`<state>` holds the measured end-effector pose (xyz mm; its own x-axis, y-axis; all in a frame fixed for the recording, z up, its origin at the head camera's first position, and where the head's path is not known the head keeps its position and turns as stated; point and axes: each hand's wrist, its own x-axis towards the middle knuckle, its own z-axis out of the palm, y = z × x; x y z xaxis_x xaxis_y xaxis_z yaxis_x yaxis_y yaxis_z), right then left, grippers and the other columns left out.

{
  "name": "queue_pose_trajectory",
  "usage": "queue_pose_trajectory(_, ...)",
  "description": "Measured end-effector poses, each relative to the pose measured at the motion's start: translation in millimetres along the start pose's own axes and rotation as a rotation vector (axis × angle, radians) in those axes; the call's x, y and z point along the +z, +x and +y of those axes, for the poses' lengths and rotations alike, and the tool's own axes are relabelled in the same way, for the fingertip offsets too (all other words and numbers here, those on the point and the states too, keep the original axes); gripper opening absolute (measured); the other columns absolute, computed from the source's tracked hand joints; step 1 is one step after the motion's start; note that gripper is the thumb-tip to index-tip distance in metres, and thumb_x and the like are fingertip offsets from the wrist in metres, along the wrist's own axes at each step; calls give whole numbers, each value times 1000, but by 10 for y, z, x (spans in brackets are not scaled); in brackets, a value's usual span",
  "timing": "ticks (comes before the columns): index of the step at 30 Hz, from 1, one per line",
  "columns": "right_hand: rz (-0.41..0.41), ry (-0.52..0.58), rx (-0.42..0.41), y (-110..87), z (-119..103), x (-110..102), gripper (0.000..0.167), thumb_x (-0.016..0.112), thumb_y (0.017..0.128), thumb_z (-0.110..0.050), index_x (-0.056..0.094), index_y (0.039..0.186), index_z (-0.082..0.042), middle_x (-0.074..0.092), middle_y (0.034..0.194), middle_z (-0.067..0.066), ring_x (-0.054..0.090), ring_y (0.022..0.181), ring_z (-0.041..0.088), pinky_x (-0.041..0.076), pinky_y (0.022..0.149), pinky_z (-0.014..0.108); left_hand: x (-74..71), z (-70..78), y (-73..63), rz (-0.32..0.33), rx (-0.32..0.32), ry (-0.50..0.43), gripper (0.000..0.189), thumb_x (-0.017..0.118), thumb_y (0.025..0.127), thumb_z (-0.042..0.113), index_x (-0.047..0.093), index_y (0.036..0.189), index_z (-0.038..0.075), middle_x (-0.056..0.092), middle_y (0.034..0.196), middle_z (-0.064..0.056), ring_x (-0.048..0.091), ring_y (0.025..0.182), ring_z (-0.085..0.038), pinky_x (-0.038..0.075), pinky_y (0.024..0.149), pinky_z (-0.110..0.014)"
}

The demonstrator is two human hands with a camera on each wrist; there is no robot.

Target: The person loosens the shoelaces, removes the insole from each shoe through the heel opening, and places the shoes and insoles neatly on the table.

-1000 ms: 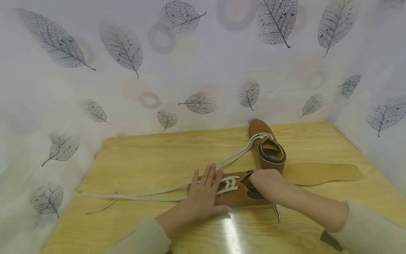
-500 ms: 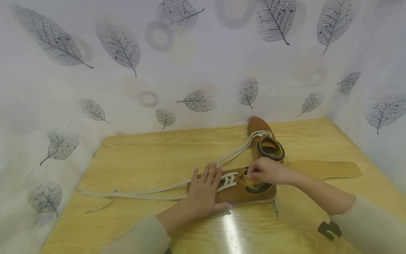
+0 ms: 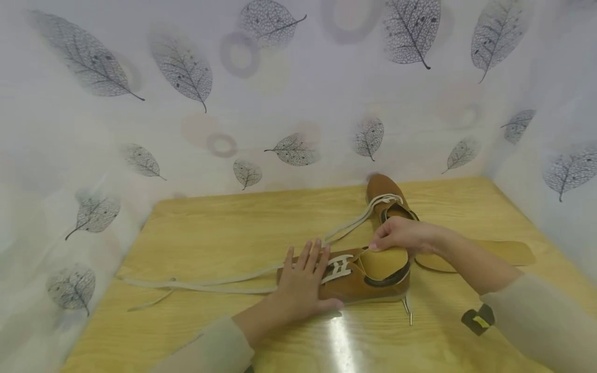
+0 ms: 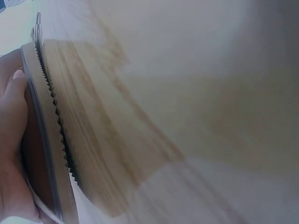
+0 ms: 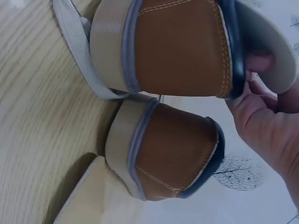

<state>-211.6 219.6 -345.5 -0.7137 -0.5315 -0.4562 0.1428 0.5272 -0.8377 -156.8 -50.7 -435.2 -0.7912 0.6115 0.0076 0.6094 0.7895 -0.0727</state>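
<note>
A brown lace-up shoe point(image 3: 356, 290) lies with its toe to the left, under my left hand point(image 3: 300, 292). That hand rests on the toe with fingers straight and spread; in the left wrist view its thumb point(image 4: 17, 84) lies along the shoe's side. My right hand point(image 3: 403, 235) pinches the edge of a tan insole point(image 3: 384, 263) at the shoe's opening. The insole's rear part sticks up out of the shoe, as the right wrist view shows point(image 5: 275, 51), and its front part is hidden inside.
A second brown shoe point(image 3: 384, 189) stands behind, its laces trailing left. Another insole point(image 3: 506, 252) lies flat at the right. Long pale laces point(image 3: 205, 287) stretch left across the wooden table point(image 3: 210, 223). A leaf-patterned cloth point(image 3: 298, 93) hangs behind.
My right hand has come up out of the shoe's opening and a little back, drawing the insole's rear part into sight. The left hand has stayed on the toe.
</note>
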Motion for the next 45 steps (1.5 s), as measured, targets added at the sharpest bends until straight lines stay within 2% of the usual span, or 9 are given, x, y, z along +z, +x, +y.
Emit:
queue_pose_trajectory(4,70,-171,-75,-101,-1,5,22,69,86,-19,67,97,-1,66,94,4,59,91,18,52,84,36,-7,15,-3,1,-6,2,107,20,78,85,3,152,10,5,158,-18,9,144,-36,12,113,-62)
queue_pose_trajectory(12,144,-218,-126,-254,64,-81,18,72,82,-16,68,91,0,67,83,3,60,77,14,54,70,26,-8,40,-15,-7,-30,-7,106,20,78,85,3,153,11,4,158,-16,8,144,-37,12,114,-60)
queue_pose_trajectory(21,174,-212,-66,-425,166,-289,25,74,81,-19,67,92,2,66,81,2,58,73,9,52,67,24,1,25,-23,-7,-42,-7,107,23,78,86,5,153,12,5,158,-15,8,144,-37,12,114,-61)
queue_pose_trajectory(27,202,-302,-34,-565,144,-394,21,73,82,-20,67,91,-2,63,80,1,54,71,7,49,63,22,14,38,-4,-11,-33,-24,107,21,77,86,2,153,12,5,158,-15,6,144,-38,11,114,-61)
queue_pose_trajectory(32,231,-376,-74,-623,101,-356,19,71,83,-20,67,91,-4,65,80,0,55,69,5,50,62,22,11,38,-12,-5,-41,-10,107,21,77,87,5,153,12,6,158,-15,8,144,-38,12,114,-61)
queue_pose_trajectory(36,377,-602,-229,-653,51,-228,15,73,82,-19,71,94,-10,70,88,-3,61,77,4,52,68,22,6,40,-14,-5,-41,-10,107,22,77,86,5,153,12,6,158,-15,8,144,-38,12,114,-61)
queue_pose_trajectory(40,516,-854,-627,-634,46,-46,23,79,71,-7,74,93,-11,73,87,-1,67,75,9,54,63,19,3,41,-9,-7,-39,-9,107,23,77,86,5,153,12,6,158,-15,8,144,-38,12,114,-61)
queue_pose_trajectory(43,452,-978,-847,-612,60,93,35,80,65,-3,73,98,-11,73,95,4,70,81,17,56,67,20,8,42,-1,-7,-40,2,107,23,77,86,4,153,12,6,158,-15,8,144,-38,13,114,-61)
queue_pose_trajectory(45,377,-1051,-864,-606,77,184,40,79,64,-2,72,103,-11,72,102,6,69,89,22,57,73,25,9,41,2,-7,-41,10,107,23,77,86,4,153,12,6,158,-15,8,144,-38,13,114,-61)
